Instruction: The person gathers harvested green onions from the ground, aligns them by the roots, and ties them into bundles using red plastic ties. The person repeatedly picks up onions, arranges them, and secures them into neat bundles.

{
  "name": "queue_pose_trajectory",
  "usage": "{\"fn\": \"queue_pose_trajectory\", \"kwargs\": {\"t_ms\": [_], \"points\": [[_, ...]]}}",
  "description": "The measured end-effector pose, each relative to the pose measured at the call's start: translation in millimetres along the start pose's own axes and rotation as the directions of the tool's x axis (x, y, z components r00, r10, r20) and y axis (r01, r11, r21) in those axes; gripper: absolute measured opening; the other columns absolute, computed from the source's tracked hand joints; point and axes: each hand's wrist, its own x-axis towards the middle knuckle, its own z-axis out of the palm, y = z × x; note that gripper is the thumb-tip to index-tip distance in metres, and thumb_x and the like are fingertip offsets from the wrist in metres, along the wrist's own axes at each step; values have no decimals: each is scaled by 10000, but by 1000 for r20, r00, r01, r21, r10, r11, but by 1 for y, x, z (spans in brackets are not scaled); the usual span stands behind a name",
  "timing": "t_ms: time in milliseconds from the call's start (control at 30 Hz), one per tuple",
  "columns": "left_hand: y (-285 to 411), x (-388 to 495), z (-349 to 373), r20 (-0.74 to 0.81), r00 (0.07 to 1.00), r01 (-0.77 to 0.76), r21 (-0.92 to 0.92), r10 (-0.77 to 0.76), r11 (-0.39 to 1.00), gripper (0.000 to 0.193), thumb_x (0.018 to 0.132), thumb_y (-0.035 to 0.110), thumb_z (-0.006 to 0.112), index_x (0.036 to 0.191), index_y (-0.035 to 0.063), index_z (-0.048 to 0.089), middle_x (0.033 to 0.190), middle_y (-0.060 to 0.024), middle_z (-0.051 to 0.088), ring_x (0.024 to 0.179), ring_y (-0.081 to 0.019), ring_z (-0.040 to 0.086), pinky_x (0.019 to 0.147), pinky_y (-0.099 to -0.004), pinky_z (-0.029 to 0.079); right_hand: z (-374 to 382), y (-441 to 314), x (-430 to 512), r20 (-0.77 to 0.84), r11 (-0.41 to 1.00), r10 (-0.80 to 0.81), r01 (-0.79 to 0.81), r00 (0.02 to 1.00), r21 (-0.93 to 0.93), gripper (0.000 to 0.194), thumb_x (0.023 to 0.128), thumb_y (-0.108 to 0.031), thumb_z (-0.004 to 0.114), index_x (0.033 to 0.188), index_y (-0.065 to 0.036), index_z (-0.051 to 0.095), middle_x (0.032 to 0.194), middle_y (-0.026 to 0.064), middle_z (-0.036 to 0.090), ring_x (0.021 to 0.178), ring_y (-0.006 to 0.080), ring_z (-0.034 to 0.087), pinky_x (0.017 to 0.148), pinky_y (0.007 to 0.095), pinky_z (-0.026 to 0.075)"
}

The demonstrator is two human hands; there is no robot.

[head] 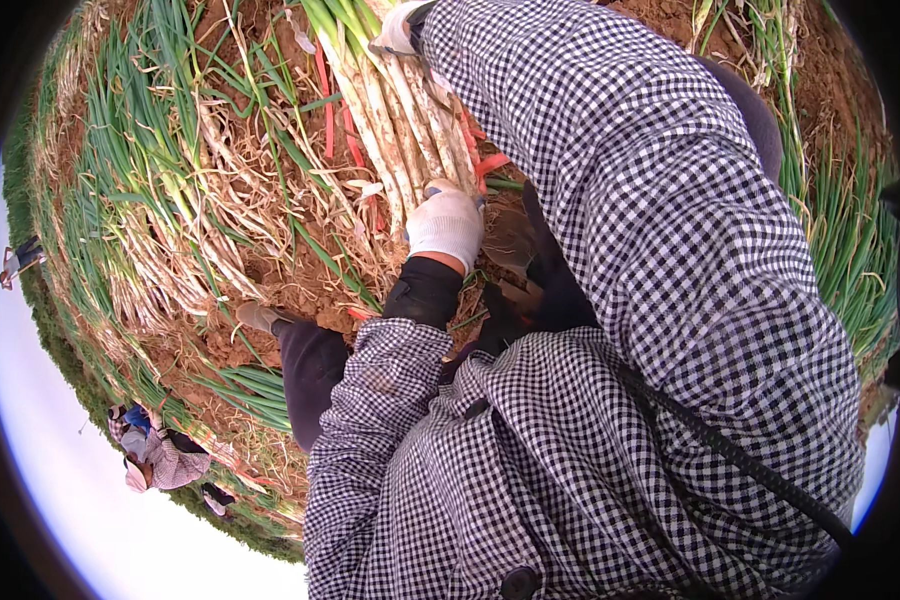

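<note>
A bunch of green onions [401,124] lies before me, its white stalks and roots towards me and its green leaves running off the top edge. My left hand [444,225], in a white knit glove, is closed around the root end. My right hand [396,31], also gloved, rests against the upper stalks where they turn green. My own checked sleeve and the frame's top edge hide most of it, so its grip does not show. Red plastic strips [489,163] lie beside and under the bunch.
Piles of pulled green onions [172,202] cover the brown soil [330,289] at left. Standing green onions [844,247] grow at right. My shoe [259,316] and bent knee [311,382] are close by. Other people [161,457] work farther off.
</note>
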Motion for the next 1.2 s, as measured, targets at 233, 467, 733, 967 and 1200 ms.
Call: {"fn": "queue_pose_trajectory", "kwargs": {"t_ms": [233, 467, 733, 967, 1200], "points": [[-12, 9, 6, -1, 999, -47, -82, 48, 996, 747, 1000, 335, 602, 1389, -209, 270, 1098, -321, 696, 1010, -378, 733, 879, -443, 584, -28, -6, -48, -109, 999, -30, 33, 994, 33, 754, 982, -693, 434, 1198, -21, 699, 1123, 184, 731, 1031, 384, 683, 892, 485, 524], [-34, -17, 25, -331, 928, -231, -144, 173, 962, 728, 978, 267, 628, 1453, -182, 306, 1128, -335, 656, 1062, -410, 679, 897, -435, 565, -30, 20, -111, 1, 803, 301, -254, 954, 539, 513, 932, -447, 707, 1093, 40, 708, 929, 171, 762, 810, 305, 746, 717, 457, 604], [-22, 11, 7, -353, 926, -157, -39, 134, 987, 705, 997, 242, 554, 1520, -135, 270, 1249, -262, 633, 1100, -364, 683, 916, -437, 558, -7, 3, -159, -104, 897, 369, -324, 924, 303, 326, 1011, -215, 496, 1129, -20, 729, 1205, 227, 693, 1113, 361, 678, 948, 456, 537], [-23, 2, -11, -611, 779, -139, 48, 139, 989, 817, 986, 419, 613, 1550, -69, 278, 1568, -292, 320, 1352, -382, 495, 1098, -462, 452, -70, 0, -127, -302, 684, 583, -254, 755, 684, 568, 1037, -492, 426, 1242, 14, 582, 1162, 274, 690, 1091, 414, 673, 962, 508, 505], [-18, 28, -8, -613, 751, -346, -48, 246, 937, 748, 1010, 368, 574, 1521, -107, 305, 1643, -294, 176, 1480, -453, 293, 1213, -461, 309, -113, -40, -67, -370, 900, 408, -298, 835, 319, 697, 1026, -589, 429, 1305, 37, 557, 1144, 229, 722, 1086, 367, 703, 941, 474, 528]]}}
